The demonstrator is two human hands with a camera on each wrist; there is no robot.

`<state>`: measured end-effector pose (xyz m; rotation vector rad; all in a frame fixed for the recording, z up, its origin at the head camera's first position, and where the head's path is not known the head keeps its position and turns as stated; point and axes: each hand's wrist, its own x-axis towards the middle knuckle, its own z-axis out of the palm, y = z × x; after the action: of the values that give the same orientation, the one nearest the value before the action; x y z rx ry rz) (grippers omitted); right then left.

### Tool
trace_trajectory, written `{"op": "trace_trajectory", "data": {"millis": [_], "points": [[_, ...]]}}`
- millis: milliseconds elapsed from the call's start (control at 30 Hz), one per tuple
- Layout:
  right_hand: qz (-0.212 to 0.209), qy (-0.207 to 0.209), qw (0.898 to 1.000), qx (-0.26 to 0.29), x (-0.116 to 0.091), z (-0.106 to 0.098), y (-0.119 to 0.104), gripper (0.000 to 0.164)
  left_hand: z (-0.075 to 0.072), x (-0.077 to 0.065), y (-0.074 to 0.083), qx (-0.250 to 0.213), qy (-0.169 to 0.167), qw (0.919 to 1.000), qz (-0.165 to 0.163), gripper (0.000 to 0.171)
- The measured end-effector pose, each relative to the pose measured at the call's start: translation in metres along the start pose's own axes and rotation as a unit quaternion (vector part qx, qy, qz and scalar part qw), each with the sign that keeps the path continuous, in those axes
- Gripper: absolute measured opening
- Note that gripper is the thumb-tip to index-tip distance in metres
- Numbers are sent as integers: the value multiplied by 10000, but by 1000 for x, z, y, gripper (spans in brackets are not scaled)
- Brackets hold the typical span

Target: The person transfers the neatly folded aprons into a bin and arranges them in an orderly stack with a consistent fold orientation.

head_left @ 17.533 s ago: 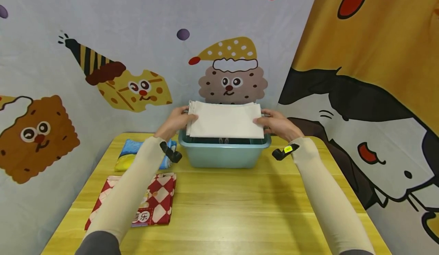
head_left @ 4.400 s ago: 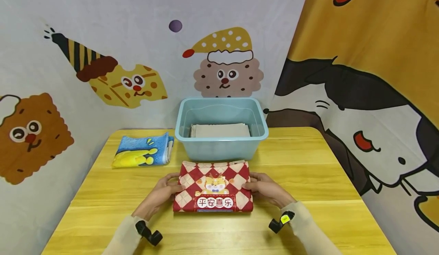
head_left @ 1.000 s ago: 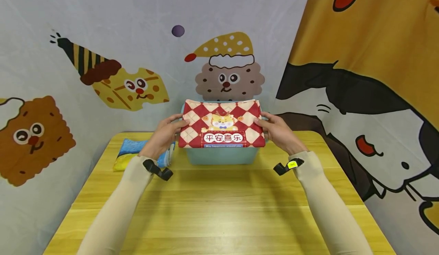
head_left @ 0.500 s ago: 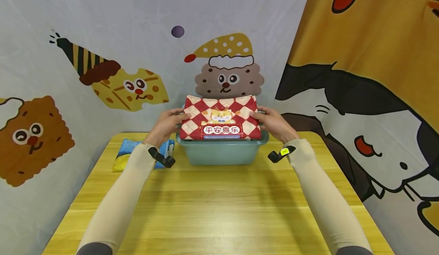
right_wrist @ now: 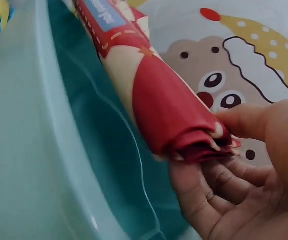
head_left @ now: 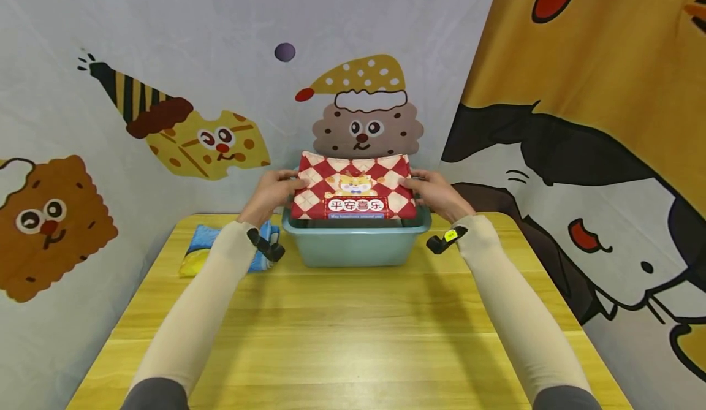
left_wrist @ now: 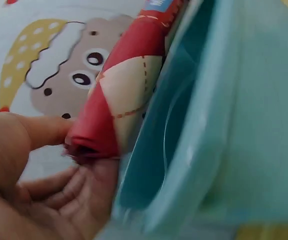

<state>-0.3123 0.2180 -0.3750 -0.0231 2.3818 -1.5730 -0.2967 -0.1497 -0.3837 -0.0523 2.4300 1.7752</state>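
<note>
A folded red-and-cream checked cloth [head_left: 354, 188] with a cartoon animal and lettering hangs over the mouth of a light blue plastic tub [head_left: 355, 247]. My left hand [head_left: 271, 192] pinches its left edge, thumb on top and fingers beneath. On the right edge my right hand [head_left: 438, 194] grips it the same way. In the left wrist view the rolled-looking folded end of the cloth [left_wrist: 116, 100] lies just inside the tub's rim [left_wrist: 199, 135]. The right wrist view shows the layered end of the cloth [right_wrist: 174, 115] over the tub's inner wall [right_wrist: 104, 135]. The cloth hides most of the tub's inside.
A folded blue-and-yellow cloth [head_left: 206, 236] lies on the wooden table [head_left: 353, 324] left of the tub, partly behind my left forearm. A printed cartoon curtain [head_left: 220, 79] stands right behind the tub.
A white folded cloth was lowered into the tub earlier. The checked cloth went from table left to table centre, then up over the tub. Lately it shifted slightly back, baring the front rim.
</note>
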Motion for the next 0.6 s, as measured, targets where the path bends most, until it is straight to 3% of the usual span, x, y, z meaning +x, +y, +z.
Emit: {"op": "trace_trajectory", "data": {"millis": [100,233,467,600], "points": [[-257,281,9963,-768,-4,-4,3,67,-4,-5,-2,717,403,9957,437,56],[-634,626,9816,-1687,-14,-10,7,68,-15,-10,-10,1443,869,9809,969,50],[-1154,508,9671,-2210,-20,-7,16,77,-29,-12,-32,1820,653,9731,1251,67],[-1459,553,9562,-2478,-22,-1,18,79,-32,-14,-40,2175,465,9647,1409,75]]}}
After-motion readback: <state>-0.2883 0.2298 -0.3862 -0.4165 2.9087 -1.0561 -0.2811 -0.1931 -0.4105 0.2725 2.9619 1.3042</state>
